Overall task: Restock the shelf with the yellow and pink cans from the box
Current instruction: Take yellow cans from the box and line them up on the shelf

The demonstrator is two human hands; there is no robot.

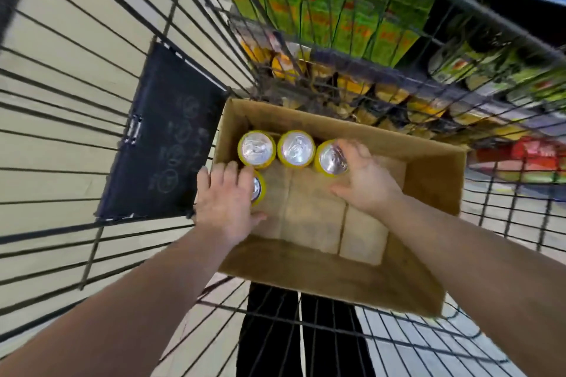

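Observation:
An open cardboard box point(422, 180) sits in a wire cart and holds several yellow cans with silver tops. Two cans point(256, 148) point(296, 147) stand untouched along the box's far wall. My right hand point(364, 177) reaches over a third can point(329, 159) at the right end of that row, fingers curled around its top. My left hand point(225, 196) covers a fourth can point(257, 188) near the left wall, fingers wrapped over it. No pink can is visible in the box.
The black wire cart point(92, 101) surrounds the box, with a dark fold-down panel point(165, 138) to its left. Beyond the cart's far wall, shelves point(382, 95) carry yellow cans, green cartons above and green cans to the right. Dark trouser legs show below the cart.

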